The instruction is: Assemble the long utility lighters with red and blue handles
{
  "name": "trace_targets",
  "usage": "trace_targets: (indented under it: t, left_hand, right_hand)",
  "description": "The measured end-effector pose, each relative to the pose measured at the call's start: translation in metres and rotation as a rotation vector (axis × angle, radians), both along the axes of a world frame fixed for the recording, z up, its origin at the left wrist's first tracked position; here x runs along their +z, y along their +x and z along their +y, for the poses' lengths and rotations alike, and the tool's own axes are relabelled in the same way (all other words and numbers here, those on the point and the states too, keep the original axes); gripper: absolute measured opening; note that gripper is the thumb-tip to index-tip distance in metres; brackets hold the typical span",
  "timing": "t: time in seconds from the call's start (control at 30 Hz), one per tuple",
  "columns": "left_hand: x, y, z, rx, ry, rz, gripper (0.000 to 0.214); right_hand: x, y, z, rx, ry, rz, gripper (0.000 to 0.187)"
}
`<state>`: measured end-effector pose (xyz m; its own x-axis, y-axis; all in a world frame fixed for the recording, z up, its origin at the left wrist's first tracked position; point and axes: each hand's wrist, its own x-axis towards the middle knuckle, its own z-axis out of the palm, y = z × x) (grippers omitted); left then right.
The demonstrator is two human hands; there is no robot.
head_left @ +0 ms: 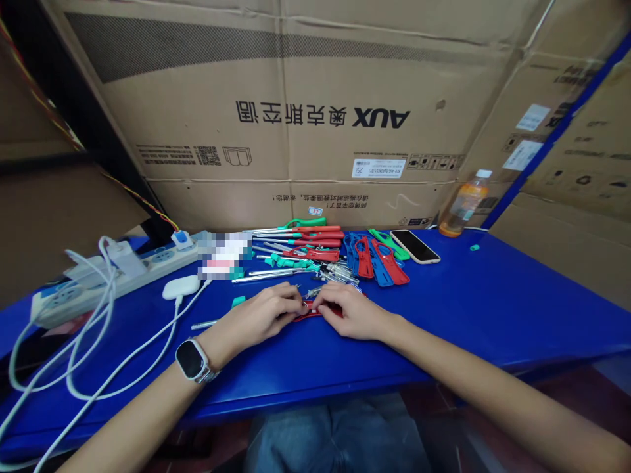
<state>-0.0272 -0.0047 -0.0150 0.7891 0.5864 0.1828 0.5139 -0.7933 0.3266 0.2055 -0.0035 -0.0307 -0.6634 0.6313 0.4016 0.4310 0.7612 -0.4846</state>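
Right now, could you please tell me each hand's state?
Left hand: curled at the red handle; grip cannot be told.
Right hand: curled over the same handle; grip unclear.

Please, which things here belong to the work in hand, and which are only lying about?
Probably the work:
red shell, at left hand and right hand
blue shells
metal tubes

Probably lying about:
phone
bottle
white case
power strip

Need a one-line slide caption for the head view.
Left hand and right hand meet at a red plastic piece on a blue table.
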Motion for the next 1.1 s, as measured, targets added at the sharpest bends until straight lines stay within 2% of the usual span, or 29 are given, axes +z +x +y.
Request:
trace_targets:
  t: [0.2, 0.33, 0.43, 0.5, 0.6, 0.8, 0.9, 1.1]
  left_hand:
    - [0.001, 0.004, -0.005, -0.016, 0.031, -0.005, 0.025]
    - [0.002, 0.007, -0.008, -0.004, 0.049, 0.01, 0.016]
    - [0.001, 0.007, -0.007, -0.009, 0.065, 0.002, 0.017]
    - [0.001, 0.006, -0.006, -0.013, 0.071, -0.005, 0.018]
    - [0.0, 0.006, -0.005, -0.011, 0.069, -0.001, 0.019]
    - [0.0, 0.007, -0.006, -0.005, 0.084, 0.014, 0.02]
    - [0.0, 0.007, -0.007, -0.005, 0.093, 0.014, 0.019]
    - [0.001, 0.007, -0.007, -0.013, 0.111, 0.023, 0.02]
  right_hand:
    - [-0.007, 0.0, 0.001, 0.002, 0.09, -0.047, 0.019]
    - [-0.008, -0.001, -0.002, -0.021, 0.074, -0.033, 0.019]
    - [-0.002, -0.001, 0.0, -0.047, 0.054, -0.007, 0.015]
    - [0.005, 0.0, 0.005, -0.105, 0.092, -0.001, 0.011]
    - [0.015, 0.002, 0.019, -0.169, 0.135, -0.079, 0.012]
    - [0.024, 0.003, 0.04, -0.07, 0.029, -0.295, 0.011]
    - [0.027, 0.003, 0.037, -0.05, -0.002, -0.269, 0.012]
    - [0.023, 0.011, 0.015, -0.099, -0.034, -0.117, 0.012]
